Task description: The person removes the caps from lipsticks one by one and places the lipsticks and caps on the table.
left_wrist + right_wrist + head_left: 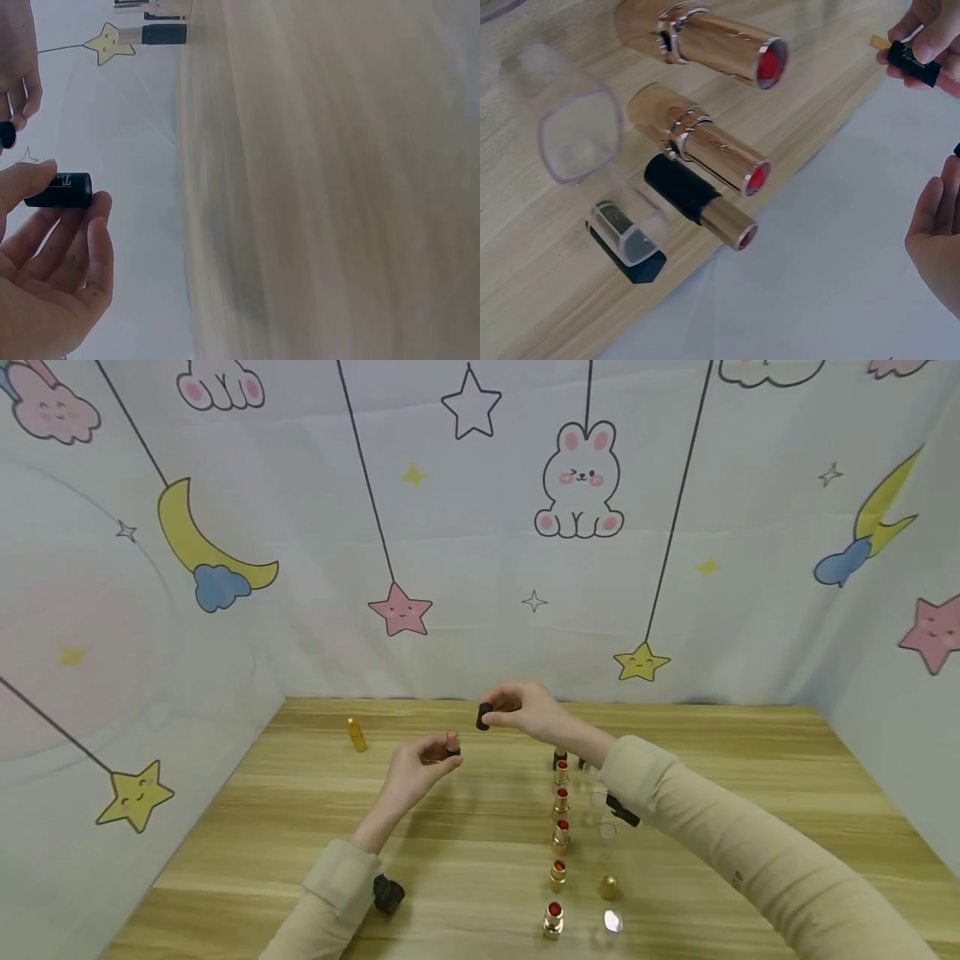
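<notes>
Above the far half of the table, my left hand (pixel 420 768) pinches a lipstick (pixel 453 742) upright, its pinkish upper part rising from a black base. In the left wrist view the lipstick's black tube (pixel 64 190) carries pale lettering between thumb and fingers. Just to the right and a little higher, my right hand (pixel 525 710) holds a short black cap (pixel 483 717), apart from the lipstick. At the left edge of the left wrist view, that same cap (pixel 7 135) shows near the other hand's fingertips.
A row of uncapped lipsticks, mostly gold (pixel 561 835), stands right of centre with red tips. Beside them are clear caps (pixel 577 135) and a gold cap (pixel 609 887). One gold lipstick tube (pixel 356 735) stands at the far left. A patterned curtain (pixel 465 527) borders the wooden table (pixel 465 893).
</notes>
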`<action>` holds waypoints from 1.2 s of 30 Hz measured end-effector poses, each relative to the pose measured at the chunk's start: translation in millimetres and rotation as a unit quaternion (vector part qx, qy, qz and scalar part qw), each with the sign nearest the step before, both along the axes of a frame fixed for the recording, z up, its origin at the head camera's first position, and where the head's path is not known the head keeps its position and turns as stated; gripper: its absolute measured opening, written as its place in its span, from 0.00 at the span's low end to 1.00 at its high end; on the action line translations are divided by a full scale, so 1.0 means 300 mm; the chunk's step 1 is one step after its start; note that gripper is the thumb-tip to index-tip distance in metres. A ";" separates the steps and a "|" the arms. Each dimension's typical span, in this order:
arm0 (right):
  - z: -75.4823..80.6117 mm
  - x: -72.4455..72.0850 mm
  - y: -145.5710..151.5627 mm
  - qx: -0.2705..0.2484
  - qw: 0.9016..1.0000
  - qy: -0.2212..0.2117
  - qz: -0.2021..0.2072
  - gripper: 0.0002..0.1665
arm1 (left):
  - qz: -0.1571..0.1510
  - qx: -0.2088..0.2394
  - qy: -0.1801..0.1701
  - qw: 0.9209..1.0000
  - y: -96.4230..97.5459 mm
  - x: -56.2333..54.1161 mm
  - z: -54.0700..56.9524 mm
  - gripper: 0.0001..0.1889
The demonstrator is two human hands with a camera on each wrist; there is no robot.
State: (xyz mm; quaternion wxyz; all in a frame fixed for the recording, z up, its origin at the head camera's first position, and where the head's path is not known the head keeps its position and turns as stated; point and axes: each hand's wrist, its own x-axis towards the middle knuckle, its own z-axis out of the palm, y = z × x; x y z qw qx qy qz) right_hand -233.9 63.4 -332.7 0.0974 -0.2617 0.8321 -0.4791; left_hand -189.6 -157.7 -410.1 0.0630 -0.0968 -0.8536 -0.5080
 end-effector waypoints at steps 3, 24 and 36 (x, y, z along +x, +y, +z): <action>-0.027 -0.011 -0.004 0.021 1.000 0.011 0.001 0.15 | 0.006 -0.004 -0.016 1.000 -0.007 -0.017 -0.007 0.14; -0.155 -0.086 -0.093 0.253 0.961 0.101 0.045 0.07 | -0.022 -0.079 -0.067 0.994 0.014 -0.141 -0.051 0.05; -0.179 -0.095 -0.104 0.289 0.948 0.111 0.069 0.08 | -0.038 -0.112 -0.078 0.990 0.031 -0.151 -0.063 0.04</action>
